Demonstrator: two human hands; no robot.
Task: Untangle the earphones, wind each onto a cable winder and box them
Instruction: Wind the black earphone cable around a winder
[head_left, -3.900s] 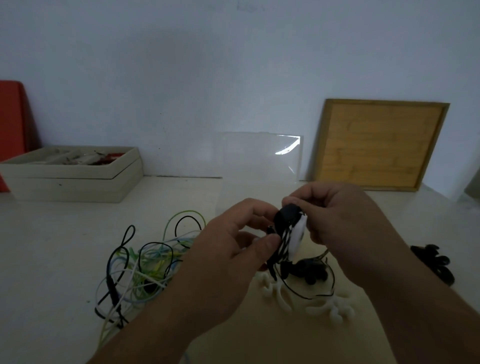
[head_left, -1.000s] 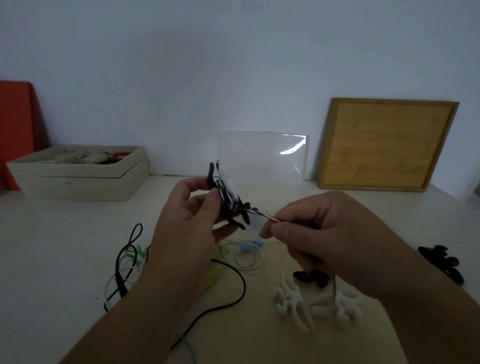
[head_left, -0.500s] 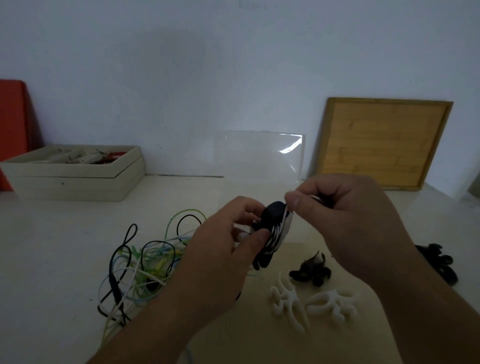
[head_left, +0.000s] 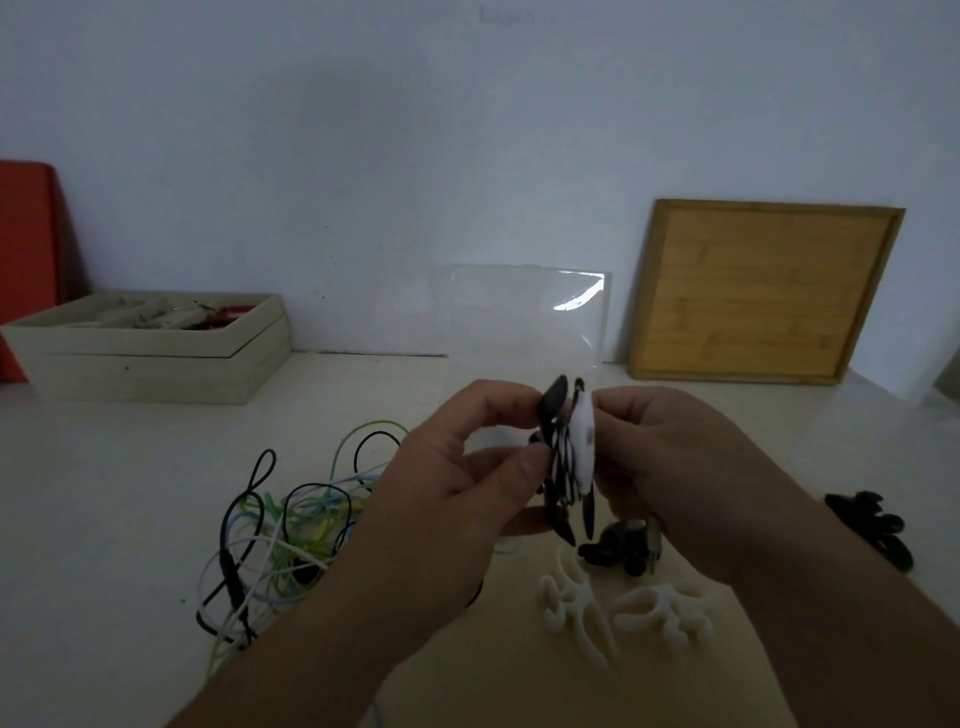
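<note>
Two hands meet on one winder (head_left: 569, 457) held up above the table (head_left: 104, 519), well clear of everything lying on it. A second ago the left hand (head_left: 467, 467) had it raised alone while the right hand (head_left: 675, 467) drew the cord (head_left: 560, 470) out taut to the side. Now that stretch is gone, and the cord shows only as close turns striping the winder's middle. The left hand pinches the winder's near side between thumb and fingers, and the right pinches the far side at its top. Both are clamped on it, fingers curled. This reads as the last of the length going on, so what remains for this pair is probably tucking the end (whether a loose tail hangs under the right hand is too dim to tell) and carrying it to the box (head_left: 156, 353) at the far left. Most of the job is ahead: the tangle (head_left: 291, 530) of black, white, green and blue cords lies on the table to the left. Two white winders (head_left: 571, 608) and a black winder (head_left: 618, 551) lie unused just below the hands, and more black ones (head_left: 872, 525) lie off to the right.
</note>
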